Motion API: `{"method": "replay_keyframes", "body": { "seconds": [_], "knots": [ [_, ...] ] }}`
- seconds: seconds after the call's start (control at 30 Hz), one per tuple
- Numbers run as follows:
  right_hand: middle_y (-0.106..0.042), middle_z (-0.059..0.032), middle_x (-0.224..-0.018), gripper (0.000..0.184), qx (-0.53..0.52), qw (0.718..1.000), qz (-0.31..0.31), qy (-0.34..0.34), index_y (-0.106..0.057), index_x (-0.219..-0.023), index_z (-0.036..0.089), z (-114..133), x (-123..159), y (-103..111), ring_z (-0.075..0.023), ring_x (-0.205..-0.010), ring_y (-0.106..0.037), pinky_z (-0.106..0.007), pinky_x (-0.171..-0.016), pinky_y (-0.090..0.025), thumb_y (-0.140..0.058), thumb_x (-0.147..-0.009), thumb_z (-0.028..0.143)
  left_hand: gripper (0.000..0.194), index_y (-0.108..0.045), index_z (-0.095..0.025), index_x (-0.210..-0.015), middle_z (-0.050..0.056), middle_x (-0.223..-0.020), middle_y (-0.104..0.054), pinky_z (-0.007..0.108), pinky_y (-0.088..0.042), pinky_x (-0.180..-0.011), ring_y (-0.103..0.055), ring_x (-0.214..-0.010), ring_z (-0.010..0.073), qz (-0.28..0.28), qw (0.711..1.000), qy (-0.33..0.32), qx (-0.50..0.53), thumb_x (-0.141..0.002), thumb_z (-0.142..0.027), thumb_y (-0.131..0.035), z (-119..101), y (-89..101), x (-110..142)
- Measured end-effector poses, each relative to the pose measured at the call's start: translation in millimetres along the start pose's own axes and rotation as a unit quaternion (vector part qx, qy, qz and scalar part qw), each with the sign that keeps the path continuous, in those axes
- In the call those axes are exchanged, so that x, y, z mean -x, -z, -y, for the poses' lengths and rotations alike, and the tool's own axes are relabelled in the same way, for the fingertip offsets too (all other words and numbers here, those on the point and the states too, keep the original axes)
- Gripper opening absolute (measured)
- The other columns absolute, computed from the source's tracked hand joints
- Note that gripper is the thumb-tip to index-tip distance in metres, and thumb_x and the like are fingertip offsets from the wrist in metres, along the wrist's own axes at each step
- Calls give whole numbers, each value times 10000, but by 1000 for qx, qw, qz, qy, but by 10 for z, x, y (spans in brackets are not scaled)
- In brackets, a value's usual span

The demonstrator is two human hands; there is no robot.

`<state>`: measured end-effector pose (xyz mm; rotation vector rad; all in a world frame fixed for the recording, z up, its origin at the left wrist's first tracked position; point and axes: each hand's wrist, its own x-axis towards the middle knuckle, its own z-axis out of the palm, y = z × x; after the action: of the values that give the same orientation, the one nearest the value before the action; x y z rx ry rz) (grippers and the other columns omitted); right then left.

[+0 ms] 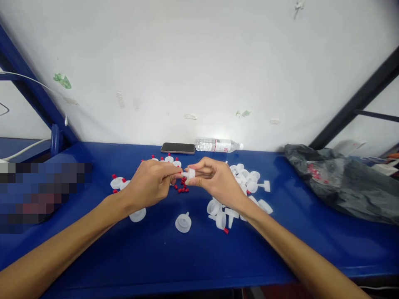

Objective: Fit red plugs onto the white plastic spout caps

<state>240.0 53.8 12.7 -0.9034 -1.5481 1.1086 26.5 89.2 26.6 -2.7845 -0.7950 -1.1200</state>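
Observation:
Both hands meet over the middle of the blue table (193, 257). My right hand (215, 178) pinches a small white plastic cap (190, 173) by its round end. My left hand (151, 182) is closed at the cap's stem, its fingertips pressed together on something small that I cannot make out. Several small red plugs (182, 189) lie on the table just below the hands. A heap of white caps (246, 180) lies under and beyond my right wrist. More white caps, some with red plugs fitted (118, 182), lie to the left and behind.
A phone (178, 148) and a lying water bottle (218, 145) rest against the white wall. A dark plastic bag (343, 182) with red pieces inside lies at the right. A single white cap (183, 222) sits near the front centre. Blue and black frame posts rise at both sides.

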Motion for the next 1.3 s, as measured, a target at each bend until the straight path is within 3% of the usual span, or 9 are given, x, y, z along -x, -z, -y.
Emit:
{"method": "replay_keyframes", "body": {
  "seconds": [0.1,0.27,0.43,0.53,0.63,0.73,0.87,1.07,1.3],
  "knots": [
    [-809,-24,-935,229,43,998,-15,39,-647,-912,228,-2,18,-2,-240,-917,-789,-378,-853,-636,-828,-794,305,332,-706,-171,-688,-21,-514,-638,227,-389,-487,-543,-436,90,10,999,19,36,-928,-119,-483,-32,29,-34],
    [-799,-30,-973,218,145,983,-27,111,-672,-1025,232,148,19,24,-229,-986,-768,-385,-904,-621,-775,-859,327,303,-764,-193,-807,-34,-590,-670,227,-405,-527,-553,-508,89,46,989,108,85,-989,-313,-553,-84,109,-119],
    [-781,-25,-1075,244,273,951,-33,142,-666,-1128,252,208,-12,126,-229,-1052,-735,-376,-911,-577,-719,-909,345,289,-785,-280,-1044,-26,-866,-776,266,-411,-571,-535,-560,112,34,982,182,29,-963,-477,-590,-94,93,-134],
    [-762,-33,-1081,275,357,921,-51,147,-649,-1208,251,143,-36,227,-215,-994,-721,-354,-860,-555,-660,-954,357,331,-734,-296,-1167,-20,-920,-773,295,-431,-640,-588,-626,144,67,976,206,-27,-980,-488,-541,-52,61,-105],
    [-731,-75,-1130,303,469,870,-56,139,-650,-1285,244,86,-60,332,-233,-987,-688,-379,-854,-521,-558,-1016,348,290,-729,-265,-1099,9,-877,-744,316,-418,-664,-642,-778,208,145,969,170,-101,-987,-411,-504,17,37,-68],
    [-741,-90,-1059,273,536,836,-36,112,-705,-1193,220,53,-81,399,-253,-959,-684,-406,-871,-495,-532,-1026,350,267,-729,-256,-1013,47,-919,-722,315,-400,-646,-637,-950,264,227,956,114,-149,-984,-352,-481,80,19,-34],
    [-765,-68,-976,214,543,836,-29,81,-695,-1119,206,-2,-90,422,-248,-919,-700,-391,-870,-487,-588,-993,342,258,-721,-273,-1060,60,-939,-711,323,-415,-675,-639,-961,264,262,948,93,-155,-981,-311,-479,112,18,-11],
    [-766,-82,-985,193,539,842,-3,36,-649,-1114,207,-58,-82,409,-254,-916,-703,-355,-812,-480,-640,-959,323,223,-717,-273,-981,27,-692,-690,318,-303,-566,-622,-654,237,331,925,87,-166,-960,-288,-496,72,36,-31],
    [-739,-39,-812,158,569,822,17,12,-647,-1046,210,-30,-81,390,-248,-823,-672,-355,-782,-437,-672,-940,325,206,-724,-274,-954,37,-737,-720,307,-278,-543,-646,-664,228,339,922,86,-168,-944,-279,-518,104,2,-12]
  ]
}}
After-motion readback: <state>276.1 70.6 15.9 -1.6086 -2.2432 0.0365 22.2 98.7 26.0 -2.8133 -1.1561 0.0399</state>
